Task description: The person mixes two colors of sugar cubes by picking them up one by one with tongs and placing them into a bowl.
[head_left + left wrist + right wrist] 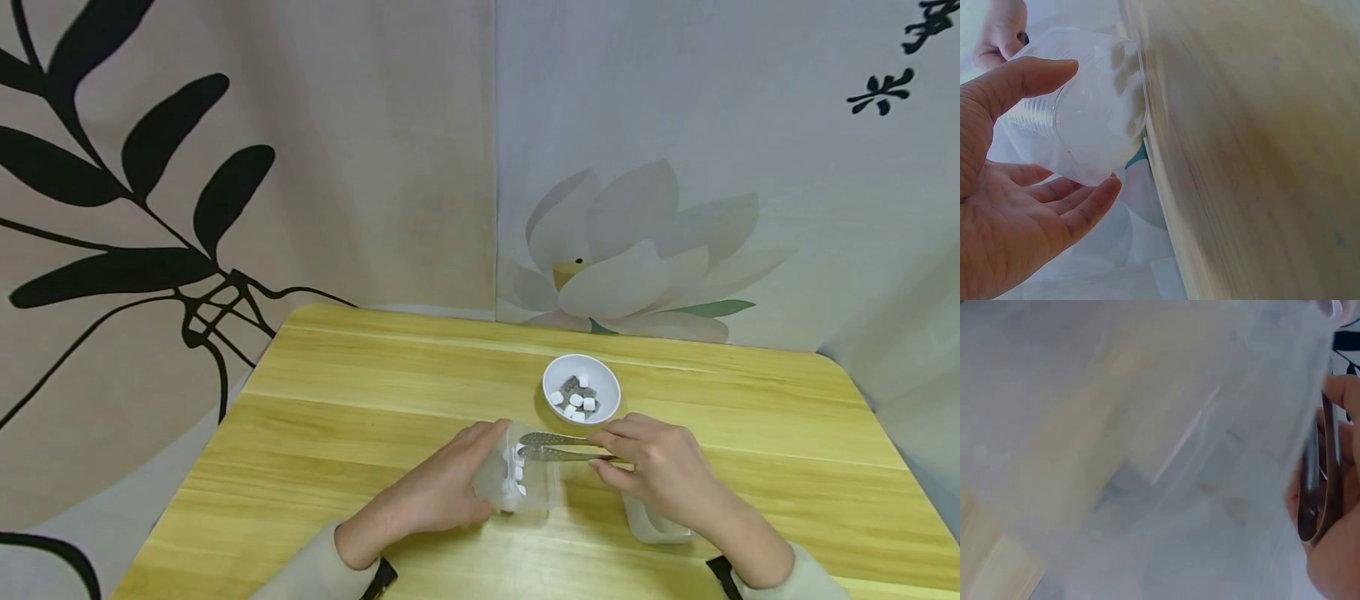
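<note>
My left hand (448, 482) grips a clear plastic container (543, 492) lying tipped on its side, its mouth toward the right. Several small white cubes (519, 472) lie inside it. In the left wrist view, thumb and fingers curve around the container (1088, 119). My right hand (660, 462) pinches metal tongs (558, 454), whose two tips reach over the container near the cubes. The bent end of the tongs (1316, 528) shows in the right wrist view. Beyond the hands, a white bowl (551, 371) holds several white cubes and some grey pieces.
A second translucent container (654, 527) stands beneath my right hand, partly hidden by it; a blurred translucent surface (1166, 456) fills much of the right wrist view. All this is on a wooden table (360, 383), with a printed curtain (390, 167) behind its far edge.
</note>
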`<state>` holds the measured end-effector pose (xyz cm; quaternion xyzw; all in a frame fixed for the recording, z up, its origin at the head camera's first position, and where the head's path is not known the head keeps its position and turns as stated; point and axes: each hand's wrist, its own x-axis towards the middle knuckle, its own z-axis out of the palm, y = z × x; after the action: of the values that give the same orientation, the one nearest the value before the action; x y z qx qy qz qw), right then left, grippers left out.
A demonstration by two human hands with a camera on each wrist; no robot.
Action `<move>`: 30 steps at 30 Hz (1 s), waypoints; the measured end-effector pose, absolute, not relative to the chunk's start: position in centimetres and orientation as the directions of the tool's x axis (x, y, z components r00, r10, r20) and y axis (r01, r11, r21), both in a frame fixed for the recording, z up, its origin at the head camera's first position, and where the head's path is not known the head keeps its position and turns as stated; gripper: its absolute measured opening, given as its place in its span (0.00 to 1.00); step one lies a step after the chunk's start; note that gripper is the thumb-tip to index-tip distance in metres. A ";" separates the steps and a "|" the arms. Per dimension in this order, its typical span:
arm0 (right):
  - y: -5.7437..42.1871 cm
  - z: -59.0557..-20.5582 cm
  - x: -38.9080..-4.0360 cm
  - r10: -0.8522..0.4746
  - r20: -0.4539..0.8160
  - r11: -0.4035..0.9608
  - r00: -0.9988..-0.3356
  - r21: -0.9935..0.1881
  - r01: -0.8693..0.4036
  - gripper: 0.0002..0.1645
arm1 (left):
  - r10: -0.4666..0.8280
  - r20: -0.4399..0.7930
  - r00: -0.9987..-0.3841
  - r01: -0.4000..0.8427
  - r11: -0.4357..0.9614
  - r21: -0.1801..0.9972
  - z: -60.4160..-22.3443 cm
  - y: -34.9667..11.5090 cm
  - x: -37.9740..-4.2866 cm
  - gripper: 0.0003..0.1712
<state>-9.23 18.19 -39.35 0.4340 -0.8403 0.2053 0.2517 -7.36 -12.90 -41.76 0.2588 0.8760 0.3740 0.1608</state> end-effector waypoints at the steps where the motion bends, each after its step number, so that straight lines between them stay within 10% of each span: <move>1: 18.4 -39.3 -9.3 -0.615 0.607 0.548 -0.502 -0.129 -0.827 0.22 | 0.575 -0.088 -0.814 0.335 0.587 0.738 -41.8 -12.9 -7.4 0.61; 30: 25.1 -39.6 -12.9 -0.407 0.637 0.767 -0.655 -0.152 -0.624 0.37 | 0.581 -0.063 -0.811 0.362 0.584 0.727 -42.0 -13.0 -7.3 0.61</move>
<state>-12.86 25.05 -39.57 0.2890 -0.8913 0.1819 0.2983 -7.31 -13.03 -42.01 0.2685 0.8775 0.3684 0.1488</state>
